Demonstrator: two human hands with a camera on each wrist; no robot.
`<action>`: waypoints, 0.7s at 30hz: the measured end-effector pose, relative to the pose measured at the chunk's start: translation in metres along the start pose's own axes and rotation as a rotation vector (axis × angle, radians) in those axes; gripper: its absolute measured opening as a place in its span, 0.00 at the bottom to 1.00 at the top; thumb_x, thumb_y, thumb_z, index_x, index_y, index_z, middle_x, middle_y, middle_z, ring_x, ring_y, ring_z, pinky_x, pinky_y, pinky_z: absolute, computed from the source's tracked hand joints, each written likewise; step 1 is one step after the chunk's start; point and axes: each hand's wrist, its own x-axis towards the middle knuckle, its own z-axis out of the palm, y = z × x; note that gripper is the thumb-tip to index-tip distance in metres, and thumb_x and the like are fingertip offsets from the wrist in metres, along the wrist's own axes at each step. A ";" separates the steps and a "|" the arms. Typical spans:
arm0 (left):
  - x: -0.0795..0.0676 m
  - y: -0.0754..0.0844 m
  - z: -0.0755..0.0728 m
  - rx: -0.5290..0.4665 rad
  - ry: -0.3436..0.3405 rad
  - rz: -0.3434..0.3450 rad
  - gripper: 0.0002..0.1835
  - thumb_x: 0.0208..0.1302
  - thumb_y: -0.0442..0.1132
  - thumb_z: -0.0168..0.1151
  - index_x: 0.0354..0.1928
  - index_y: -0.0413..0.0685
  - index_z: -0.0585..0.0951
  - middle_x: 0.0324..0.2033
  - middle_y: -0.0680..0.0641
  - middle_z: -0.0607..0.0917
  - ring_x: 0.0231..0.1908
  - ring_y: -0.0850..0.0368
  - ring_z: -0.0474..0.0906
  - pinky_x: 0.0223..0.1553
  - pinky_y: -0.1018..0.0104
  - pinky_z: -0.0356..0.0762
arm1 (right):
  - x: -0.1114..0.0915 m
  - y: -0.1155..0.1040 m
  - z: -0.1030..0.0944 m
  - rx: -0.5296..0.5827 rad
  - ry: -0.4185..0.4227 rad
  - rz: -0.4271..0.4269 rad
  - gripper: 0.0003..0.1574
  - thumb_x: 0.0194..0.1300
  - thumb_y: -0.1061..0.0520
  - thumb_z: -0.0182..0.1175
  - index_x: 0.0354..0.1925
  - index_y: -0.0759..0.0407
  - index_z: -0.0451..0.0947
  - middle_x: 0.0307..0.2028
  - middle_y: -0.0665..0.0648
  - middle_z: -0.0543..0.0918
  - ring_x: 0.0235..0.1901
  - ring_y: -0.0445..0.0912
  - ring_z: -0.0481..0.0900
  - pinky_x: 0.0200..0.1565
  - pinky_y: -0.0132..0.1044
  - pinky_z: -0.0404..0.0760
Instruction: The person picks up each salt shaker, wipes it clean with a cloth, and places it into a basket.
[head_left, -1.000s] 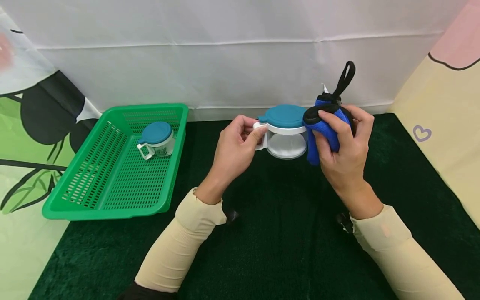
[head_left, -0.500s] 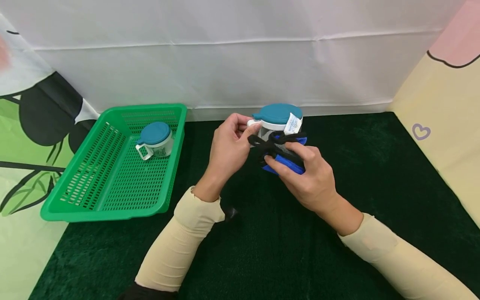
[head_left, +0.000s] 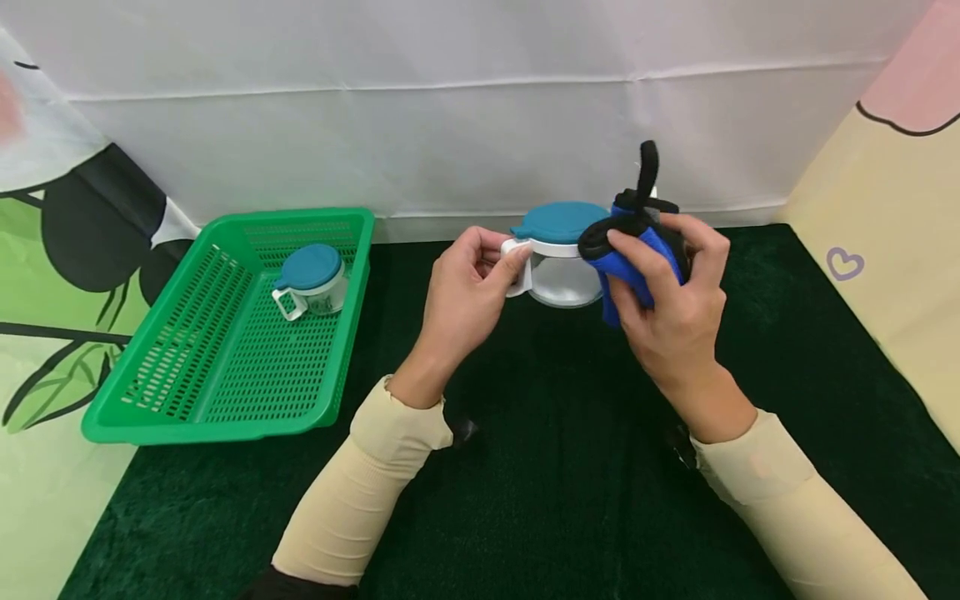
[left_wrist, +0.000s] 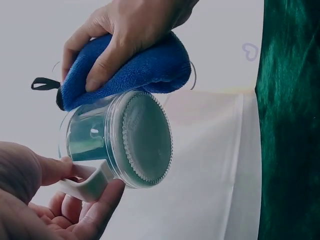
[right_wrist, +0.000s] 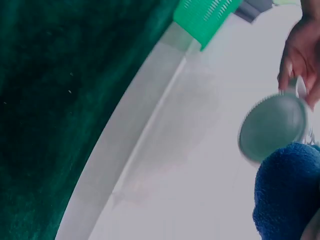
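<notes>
My left hand (head_left: 467, 292) pinches the white handle of a clear glass jar (head_left: 564, 279) with a blue lid, held up above the dark green cloth. In the left wrist view the jar's ribbed round base (left_wrist: 147, 140) faces the camera, and thumb and fingers close on the handle. A folded blue cloth (head_left: 637, 262) with black edging and a black loop is gripped in my right hand (head_left: 678, 312). The cloth (left_wrist: 130, 70) lies against the jar's side opposite the handle. In the right wrist view the cloth (right_wrist: 287, 195) covers part of the jar.
On the left stands a green plastic basket (head_left: 348, 333) with slotted walls. Inside it, near the back right, sits another blue-lidded jar (head_left: 315, 283) with a white handle. A white sheet (head_left: 480, 142) hangs behind the dark green table cover (head_left: 555, 483).
My right hand has carried the blue cloth from the front of the jar round to its right side, as it was a second ago. The left hand keeps its hold, barely shifting.
</notes>
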 end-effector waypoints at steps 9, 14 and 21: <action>0.000 -0.001 0.000 -0.019 -0.002 0.004 0.12 0.74 0.42 0.65 0.48 0.40 0.79 0.37 0.46 0.84 0.34 0.54 0.79 0.39 0.61 0.83 | 0.000 -0.005 0.004 0.074 0.013 0.064 0.16 0.72 0.49 0.62 0.55 0.50 0.82 0.63 0.66 0.66 0.59 0.63 0.74 0.63 0.56 0.74; 0.001 -0.002 0.000 0.000 0.008 0.017 0.11 0.75 0.42 0.64 0.48 0.40 0.80 0.37 0.46 0.85 0.34 0.55 0.80 0.38 0.62 0.83 | -0.015 -0.017 0.008 0.002 -0.134 -0.111 0.17 0.73 0.53 0.62 0.58 0.48 0.80 0.63 0.65 0.65 0.58 0.68 0.75 0.59 0.60 0.78; 0.003 -0.008 -0.001 0.066 0.031 0.027 0.13 0.73 0.43 0.67 0.46 0.40 0.81 0.35 0.46 0.85 0.33 0.55 0.79 0.34 0.63 0.78 | -0.037 -0.021 0.015 -0.116 -0.296 -0.315 0.17 0.77 0.54 0.59 0.61 0.47 0.82 0.61 0.68 0.66 0.47 0.65 0.75 0.44 0.56 0.83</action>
